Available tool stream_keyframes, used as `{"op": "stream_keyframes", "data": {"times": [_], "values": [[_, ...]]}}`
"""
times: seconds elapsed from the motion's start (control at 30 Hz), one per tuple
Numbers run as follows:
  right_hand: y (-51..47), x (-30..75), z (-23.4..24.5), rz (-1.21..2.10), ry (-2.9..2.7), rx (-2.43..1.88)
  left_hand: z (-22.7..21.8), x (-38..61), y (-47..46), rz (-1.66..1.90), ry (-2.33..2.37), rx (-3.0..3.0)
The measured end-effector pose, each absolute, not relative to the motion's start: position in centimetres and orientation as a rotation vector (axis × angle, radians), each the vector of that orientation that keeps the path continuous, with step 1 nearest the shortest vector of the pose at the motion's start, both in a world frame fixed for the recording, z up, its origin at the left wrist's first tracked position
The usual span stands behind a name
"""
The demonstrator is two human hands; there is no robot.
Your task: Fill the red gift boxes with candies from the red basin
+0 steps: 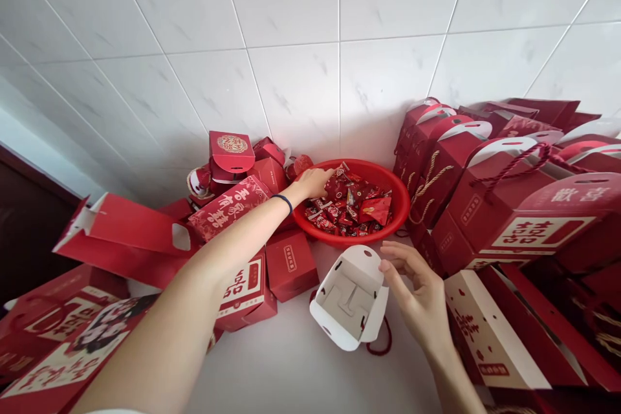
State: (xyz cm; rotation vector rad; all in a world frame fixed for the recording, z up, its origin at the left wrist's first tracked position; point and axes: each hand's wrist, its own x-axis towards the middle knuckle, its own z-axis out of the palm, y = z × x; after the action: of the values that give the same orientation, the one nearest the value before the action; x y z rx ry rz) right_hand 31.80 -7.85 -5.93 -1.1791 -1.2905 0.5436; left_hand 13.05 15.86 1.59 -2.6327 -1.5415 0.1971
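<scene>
My left hand (314, 182) reaches over the back left rim of a red plastic basin (400, 207). Its fingers are bent down at the red-wrapped candies (349, 204) inside, and the fingertips are partly hidden. In front of the basin stands an open gift box (347, 297) with a white inside, its flaps spread and a dark red cord (381, 343) at its side. No contents show in it. My right hand (420, 288) is beside the box, thumb and fingers apart, the thumb tip close to or touching a right flap; I cannot tell which.
Red gift boxes with cord handles (526, 207) crowd the right side. More red boxes (291, 265) and a tipped red bag (130, 233) lie at left, partly behind my left arm. A white tiled wall (295, 90) rises behind the grey-white tabletop (291, 362).
</scene>
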Motion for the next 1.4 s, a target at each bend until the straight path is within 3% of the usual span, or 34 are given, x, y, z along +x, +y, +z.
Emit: {"op": "stream_keyframes", "data": {"times": [0.1,0.23,0.5,0.73,1.07,1.3,1.4], "values": [[-7.9,31.8,-6.1,0.539,-1.29,-1.182,1.1,13.2,15.6,0.169,-1.39,-2.723],[-8.0,31.9,-6.2,0.531,-1.287,-1.188,-0.5,14.3,15.1,0.404,-1.184,-2.962],[-8.0,32.0,-6.5,0.518,-1.284,-1.193,-2.3,15.0,14.8,0.594,-1.429,-2.936],[-7.9,31.9,-6.4,0.503,-1.291,-1.187,-0.5,14.5,16.0,0.152,-1.736,-2.904],[-8.0,32.1,-6.6,0.499,-1.288,-1.195,-2.9,19.4,15.8,-0.295,-2.013,-2.979],[-8.1,32.0,-6.6,0.484,-1.181,-1.21,1.6,17.2,14.7,-0.809,-1.851,-3.258],[-8.1,31.9,-6.5,0.553,-1.055,-1.218,3.8,17.1,12.2,-0.864,-1.52,-3.588]]}}
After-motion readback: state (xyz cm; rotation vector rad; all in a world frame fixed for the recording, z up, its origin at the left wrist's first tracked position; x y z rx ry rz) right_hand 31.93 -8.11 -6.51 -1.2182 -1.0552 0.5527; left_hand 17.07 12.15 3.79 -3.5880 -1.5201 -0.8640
